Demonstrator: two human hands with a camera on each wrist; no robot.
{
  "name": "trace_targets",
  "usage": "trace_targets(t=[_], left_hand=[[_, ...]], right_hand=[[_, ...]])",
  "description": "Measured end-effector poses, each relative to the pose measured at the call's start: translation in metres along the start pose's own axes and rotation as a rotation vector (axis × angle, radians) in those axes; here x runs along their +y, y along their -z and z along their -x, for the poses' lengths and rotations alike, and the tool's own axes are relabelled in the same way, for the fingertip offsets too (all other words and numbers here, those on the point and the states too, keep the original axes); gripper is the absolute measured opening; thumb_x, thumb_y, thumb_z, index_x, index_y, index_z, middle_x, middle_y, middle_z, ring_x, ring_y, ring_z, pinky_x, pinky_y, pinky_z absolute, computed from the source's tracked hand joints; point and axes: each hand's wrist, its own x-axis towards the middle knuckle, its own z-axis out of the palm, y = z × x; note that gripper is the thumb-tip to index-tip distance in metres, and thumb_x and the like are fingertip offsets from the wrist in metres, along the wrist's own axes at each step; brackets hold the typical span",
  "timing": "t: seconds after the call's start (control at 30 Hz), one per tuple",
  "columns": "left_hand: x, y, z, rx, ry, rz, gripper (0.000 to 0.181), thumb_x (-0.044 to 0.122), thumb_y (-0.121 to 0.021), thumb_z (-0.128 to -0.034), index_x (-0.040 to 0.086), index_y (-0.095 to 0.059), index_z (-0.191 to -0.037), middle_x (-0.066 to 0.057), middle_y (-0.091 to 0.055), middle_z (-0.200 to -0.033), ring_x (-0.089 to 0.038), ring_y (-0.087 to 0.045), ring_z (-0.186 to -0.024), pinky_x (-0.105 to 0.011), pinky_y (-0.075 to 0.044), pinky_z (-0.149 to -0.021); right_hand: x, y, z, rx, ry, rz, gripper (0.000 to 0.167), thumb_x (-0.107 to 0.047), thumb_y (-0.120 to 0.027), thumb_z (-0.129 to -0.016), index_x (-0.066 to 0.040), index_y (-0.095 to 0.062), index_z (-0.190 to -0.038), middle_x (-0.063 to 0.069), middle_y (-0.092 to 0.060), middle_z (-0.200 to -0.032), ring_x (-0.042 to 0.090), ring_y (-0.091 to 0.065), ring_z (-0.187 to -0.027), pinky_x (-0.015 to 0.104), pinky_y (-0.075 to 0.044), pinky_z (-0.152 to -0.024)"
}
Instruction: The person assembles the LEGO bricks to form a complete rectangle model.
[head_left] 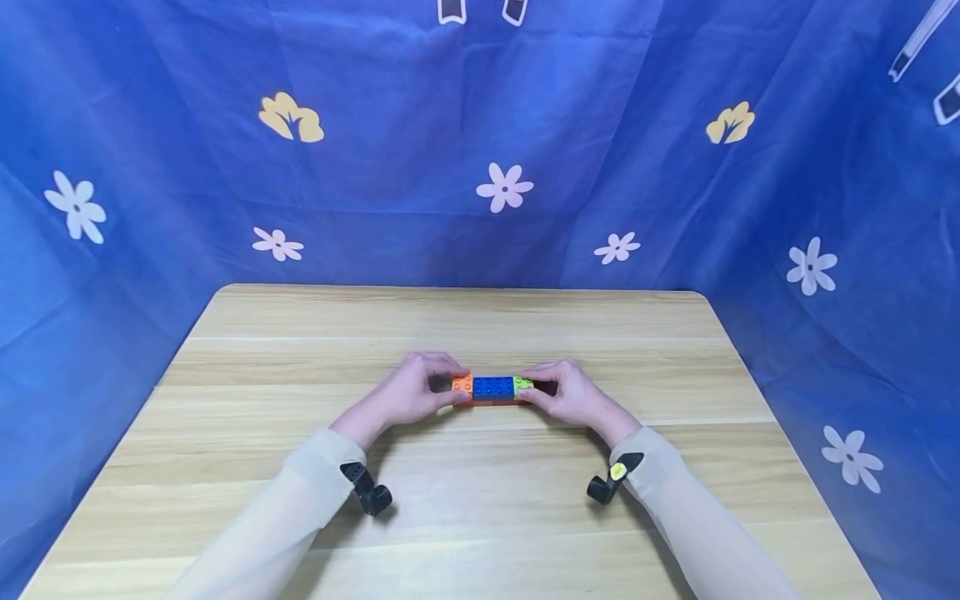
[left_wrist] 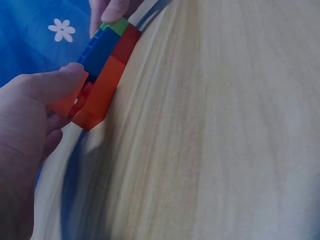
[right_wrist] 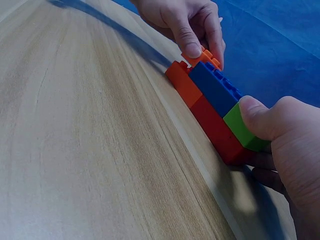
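My left hand (head_left: 412, 390) pinches a small orange brick (right_wrist: 210, 59) between thumb and fingers. That brick sits tilted over the left end of a two-layer row of toy bricks, with a gap showing beneath it in the left wrist view. The row's lower layer is a longer orange brick (left_wrist: 104, 90) beside a red brick (right_wrist: 217, 130). On top lie a blue brick (head_left: 492, 387) and, at the right end, a green brick (right_wrist: 242, 131). My right hand (head_left: 566, 396) grips that right end, its thumb on the green brick. Some fingertips are hidden behind the bricks.
The bricks stand on a light wooden table (head_left: 480, 492) near its middle. A blue curtain (head_left: 390, 192) with flower prints hangs behind the table and along both sides. Each wrist carries a small black camera, one at the left (head_left: 367, 490) and one at the right (head_left: 609, 483).
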Motion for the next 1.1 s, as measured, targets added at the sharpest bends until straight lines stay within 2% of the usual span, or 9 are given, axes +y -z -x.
trace_targets(t=[0.27, 0.5, 0.6, 0.9, 1.1], left_hand=[[-0.002, -0.003, 0.001, 0.014, -0.025, -0.023, 0.042, 0.03, -0.09, -0.0884, 0.008, -0.079, -0.123, -0.001, -0.076, -0.116, -0.019, -0.069, -0.11, -0.041, -0.053, -0.103], [-0.003, -0.006, 0.0, 0.042, -0.08, -0.043, 0.038, 0.028, -0.091, -0.0876, 0.008, -0.081, -0.118, 0.002, -0.077, -0.108, -0.013, -0.07, -0.1, -0.036, -0.057, -0.092], [-0.003, -0.006, 0.0, 0.05, -0.094, -0.04, 0.038, 0.028, -0.092, -0.0864, 0.008, -0.081, -0.117, 0.003, -0.077, -0.107, -0.013, -0.07, -0.1, -0.037, -0.058, -0.092], [-0.005, -0.009, 0.001, 0.051, -0.048, 0.006, 0.039, 0.031, -0.093, -0.0849, 0.012, -0.082, -0.118, 0.004, -0.078, -0.109, -0.015, -0.071, -0.104, -0.038, -0.056, -0.097], [-0.007, -0.012, 0.003, 0.082, -0.012, 0.025, 0.04, 0.033, -0.093, -0.0838, 0.014, -0.082, -0.117, 0.007, -0.077, -0.107, -0.012, -0.071, -0.101, -0.039, -0.055, -0.097]], right_hand=[[0.001, 0.0, -0.001, 0.002, -0.001, 0.002, 0.039, -0.031, -0.083, -0.095, -0.007, -0.079, -0.126, 0.012, -0.075, -0.124, 0.029, -0.069, -0.12, 0.046, -0.053, -0.105], [0.003, -0.001, -0.001, 0.008, 0.03, 0.008, 0.039, -0.031, -0.082, -0.096, -0.007, -0.079, -0.126, 0.011, -0.075, -0.123, 0.028, -0.07, -0.119, 0.046, -0.054, -0.104], [0.004, -0.001, -0.001, 0.008, 0.034, 0.012, 0.038, -0.031, -0.083, -0.096, -0.007, -0.079, -0.125, 0.011, -0.075, -0.123, 0.028, -0.07, -0.119, 0.046, -0.054, -0.104], [0.003, -0.001, -0.001, 0.011, 0.032, 0.021, 0.038, -0.029, -0.083, -0.095, -0.006, -0.079, -0.125, 0.012, -0.075, -0.123, 0.029, -0.07, -0.119, 0.046, -0.053, -0.105], [0.003, -0.002, 0.0, 0.012, 0.023, 0.01, 0.038, -0.027, -0.083, -0.095, -0.005, -0.078, -0.125, 0.011, -0.075, -0.123, 0.029, -0.069, -0.12, 0.046, -0.053, -0.106]])
